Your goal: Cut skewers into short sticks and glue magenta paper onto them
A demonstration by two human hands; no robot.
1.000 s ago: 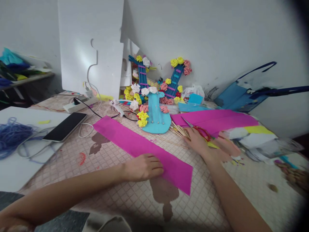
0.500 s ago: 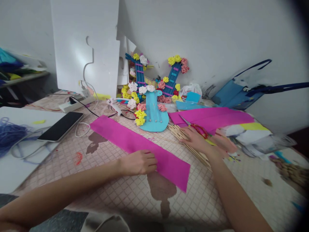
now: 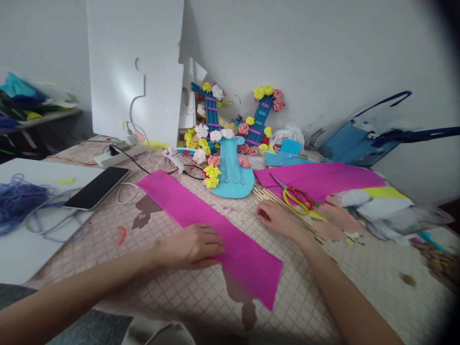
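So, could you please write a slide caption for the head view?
Left hand on a magenta strip; right hand beside thin sticks and scissors.

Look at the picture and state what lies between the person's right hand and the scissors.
Thin sticks lie there, slanting between the right hand and the scissors; the head view shows it.

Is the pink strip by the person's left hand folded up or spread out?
Spread out: the strip lies as a long band across the table, its ends well apart and the left hand on it.
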